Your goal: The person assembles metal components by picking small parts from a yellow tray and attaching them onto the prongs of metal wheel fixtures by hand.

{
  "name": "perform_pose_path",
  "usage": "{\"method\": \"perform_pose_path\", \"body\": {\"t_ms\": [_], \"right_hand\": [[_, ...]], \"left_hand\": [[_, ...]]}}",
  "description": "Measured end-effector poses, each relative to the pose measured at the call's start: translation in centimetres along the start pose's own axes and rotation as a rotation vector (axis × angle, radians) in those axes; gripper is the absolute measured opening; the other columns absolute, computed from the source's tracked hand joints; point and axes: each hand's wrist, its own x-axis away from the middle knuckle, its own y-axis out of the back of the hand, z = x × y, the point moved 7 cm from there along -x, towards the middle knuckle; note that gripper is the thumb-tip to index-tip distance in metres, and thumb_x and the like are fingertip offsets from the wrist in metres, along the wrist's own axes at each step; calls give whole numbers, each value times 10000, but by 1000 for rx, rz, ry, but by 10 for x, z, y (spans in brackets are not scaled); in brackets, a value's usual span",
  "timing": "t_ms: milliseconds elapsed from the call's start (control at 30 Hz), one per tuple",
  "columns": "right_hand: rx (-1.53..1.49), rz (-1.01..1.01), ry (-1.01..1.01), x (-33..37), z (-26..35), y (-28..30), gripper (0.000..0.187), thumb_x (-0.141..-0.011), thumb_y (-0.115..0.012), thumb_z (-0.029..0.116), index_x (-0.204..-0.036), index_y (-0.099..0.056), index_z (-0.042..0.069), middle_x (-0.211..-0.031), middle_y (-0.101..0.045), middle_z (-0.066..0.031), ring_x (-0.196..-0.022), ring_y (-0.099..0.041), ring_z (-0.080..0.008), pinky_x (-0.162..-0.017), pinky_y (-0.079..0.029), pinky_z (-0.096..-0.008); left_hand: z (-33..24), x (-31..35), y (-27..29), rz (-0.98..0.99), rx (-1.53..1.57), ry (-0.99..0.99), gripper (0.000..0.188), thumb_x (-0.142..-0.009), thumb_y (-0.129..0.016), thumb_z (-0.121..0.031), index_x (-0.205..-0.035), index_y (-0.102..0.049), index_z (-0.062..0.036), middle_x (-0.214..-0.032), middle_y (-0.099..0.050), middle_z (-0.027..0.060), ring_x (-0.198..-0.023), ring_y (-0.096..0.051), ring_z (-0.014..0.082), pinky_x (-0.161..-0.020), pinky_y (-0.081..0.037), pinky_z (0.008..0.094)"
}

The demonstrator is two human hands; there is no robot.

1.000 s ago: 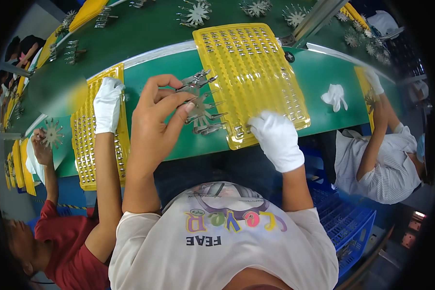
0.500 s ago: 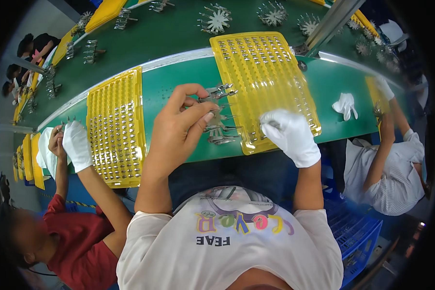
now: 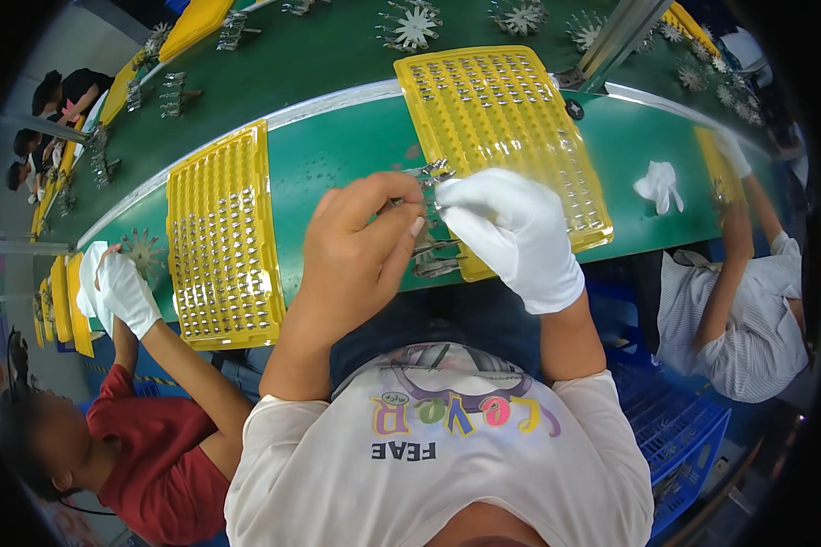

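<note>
My bare left hand [image 3: 356,251] is closed round the hub of a metal clip rack [image 3: 438,265], whose spring-clip arms stick out to the right. Against those clips, my white-gloved right hand [image 3: 517,239] is pinched together; whatever lies between its fingertips is too small and hidden to make out. Just behind and beneath the right hand lies a yellow plastic tray [image 3: 497,135] with rows of small metal parts. Its far rows and right side hold parts, while bare pockets show in the middle.
Another yellow tray [image 3: 266,187] of metal parts lies to the left, beside a co-worker's gloved hand [image 3: 129,290]. Star-shaped clip racks [image 3: 414,29] stand on the dark green belt [image 3: 328,56] beyond. A white glove [image 3: 659,187] rests at right, near another worker. A metal post [image 3: 625,41] rises behind the tray.
My right hand has moved left from over the tray to the rack's clips. My left hand has shifted slightly right and nearer with the rack.
</note>
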Motion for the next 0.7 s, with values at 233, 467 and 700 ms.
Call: {"method": "perform_pose_path", "body": {"t_ms": [233,467,700], "right_hand": [[41,32,21,2,3,-2,136,-853,-776,52,-982,-731,48,-900,-731,-122,-795,-728,-309,-686,-572,-374],[155,79,47,6,7,-9,142,-855,-750,-30,-989,-728,10,-919,-738,-140,-838,-736,-317,-726,-563,-362],[-69,-49,-112,-1,-12,-2,124,-865,-765,0,-983,-726,-5,-966,-762,-139,-855,-757,-240,-747,-592,-349]], "left_hand": [[-8,-2,1,14,-77,-33,69,-835,-718,-30,-897,-689,-39,-1065,-666,31,-881,-652,207,-761,-446,372],[-13,-2,-10,84,-199,-32,60,-857,-695,-43,-910,-667,-46,-1105,-644,35,-938,-647,224,-813,-443,386],[-5,-3,-4,121,46,132,260,-805,-807,-101,-1005,-652,-42,-1289,-566,147,-1001,-620,313,-867,-456,428]]}}
